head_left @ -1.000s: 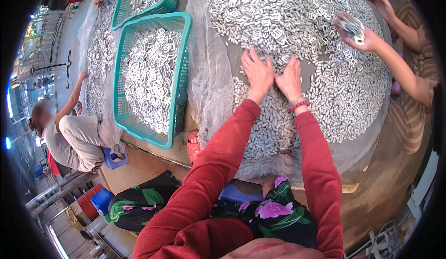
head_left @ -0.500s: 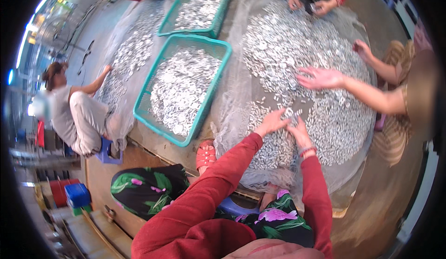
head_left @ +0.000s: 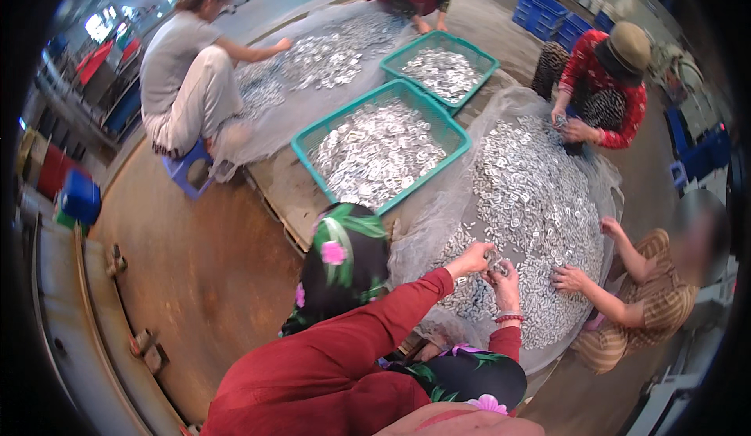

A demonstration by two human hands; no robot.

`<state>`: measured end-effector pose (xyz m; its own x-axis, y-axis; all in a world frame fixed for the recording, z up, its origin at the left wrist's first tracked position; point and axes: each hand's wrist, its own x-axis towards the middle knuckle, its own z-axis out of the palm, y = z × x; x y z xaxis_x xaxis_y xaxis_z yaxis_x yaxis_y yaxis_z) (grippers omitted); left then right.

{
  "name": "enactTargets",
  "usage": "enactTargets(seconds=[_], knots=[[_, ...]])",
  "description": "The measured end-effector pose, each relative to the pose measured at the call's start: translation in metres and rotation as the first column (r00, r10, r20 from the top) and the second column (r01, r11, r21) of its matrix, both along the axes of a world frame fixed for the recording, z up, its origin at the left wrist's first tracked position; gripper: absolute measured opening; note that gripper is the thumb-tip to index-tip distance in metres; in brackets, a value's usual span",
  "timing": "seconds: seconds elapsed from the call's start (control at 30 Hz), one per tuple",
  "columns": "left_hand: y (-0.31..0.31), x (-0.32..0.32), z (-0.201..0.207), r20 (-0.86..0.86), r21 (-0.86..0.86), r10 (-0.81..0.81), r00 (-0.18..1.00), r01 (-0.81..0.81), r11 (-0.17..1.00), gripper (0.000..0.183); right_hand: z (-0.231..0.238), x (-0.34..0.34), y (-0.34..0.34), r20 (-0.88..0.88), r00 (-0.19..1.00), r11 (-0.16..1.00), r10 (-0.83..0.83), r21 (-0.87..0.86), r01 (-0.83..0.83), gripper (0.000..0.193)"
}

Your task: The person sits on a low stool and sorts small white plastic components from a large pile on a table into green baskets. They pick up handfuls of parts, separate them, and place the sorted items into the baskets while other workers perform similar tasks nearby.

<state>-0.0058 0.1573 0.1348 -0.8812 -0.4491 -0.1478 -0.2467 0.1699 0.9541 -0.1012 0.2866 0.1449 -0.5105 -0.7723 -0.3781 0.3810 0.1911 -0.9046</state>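
Observation:
My left hand (head_left: 472,258) and my right hand (head_left: 505,283) meet over the near edge of a wide pile of small metal parts (head_left: 532,193). Fingers of both hands are closed on a few silvery metal pieces (head_left: 493,259) held between them; their exact shape is partly hidden. Many pieces in the pile look like flat oval rings, while smaller ones lie like short pellets. A pale mesh sheet (head_left: 422,240) spreads under the pile and bunches at its left side. Red bracelets circle my right wrist.
Left of the pile stand a teal basket (head_left: 440,112) and, beyond it, a second teal basket (head_left: 469,47), both holding flat metal rings. Co-workers sit around: one at right with hands on the pile, one in red at far right, others by another spread of parts (head_left: 325,64).
My view has swung left, so the scene sits lower and further right. My hands stay together over the pile's near edge. The right-hand co-worker's reaching hand has drawn back toward the pile's edge.

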Motion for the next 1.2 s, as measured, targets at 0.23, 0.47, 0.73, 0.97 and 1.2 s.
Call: enactTargets(seconds=[0.23,0.47,0.73,0.97,1.2], knots=[[0.016,0.007,-0.042,0.018,0.231,0.423,0.906,-0.416,0.88,0.042,0.078,-0.021,-0.011,-0.11,0.916,0.906,0.385,0.232,-0.353,0.025],[-0.014,0.018,-0.066,0.077,0.035,0.328,0.942,-0.331,0.943,0.04,0.136,-0.008,-0.037,-0.34,0.736,0.739,0.585,0.598,-0.311,0.032],[-0.024,0.018,-0.048,0.163,0.22,0.164,0.973,-0.198,0.955,0.043,-0.013,0.003,0.019,0.182,0.943,0.96,-0.28,0.055,0.275,0.032],[-0.026,0.035,-0.057,0.08,0.097,0.129,0.988,-0.136,0.986,0.031,-0.032,0.058,0.06,0.243,0.743,0.735,-0.624,-0.14,0.663,0.037],[-0.003,0.032,-0.03,0.175,0.341,-0.003,0.985,-0.058,0.938,0.029,-0.079,0.049,0.061,0.26,0.729,0.739,-0.633,-0.08,0.669,0.016]])
